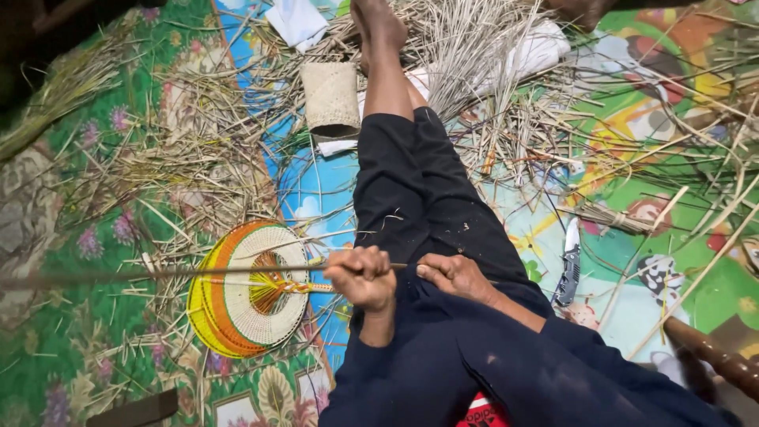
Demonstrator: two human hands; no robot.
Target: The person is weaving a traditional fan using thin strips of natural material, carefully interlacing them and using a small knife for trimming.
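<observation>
Left hand [363, 277] fisted around a thin reed strip [158, 273]; right hand [456, 275] pinches its end.
The strip stretches left over a round woven disc [249, 289] on the floor.

Dry matt reed [158, 274] – woven straw fan [253, 289] – glossy plastic mat [316, 190] w/ print

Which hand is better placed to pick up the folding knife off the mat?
Right, probably. The right hand pinches the thin reed strip on the thigh, on the same side as the grey folding knife. The left hand is fisted on the strip beside the round woven orange, yellow and white fan, farther away.
</observation>
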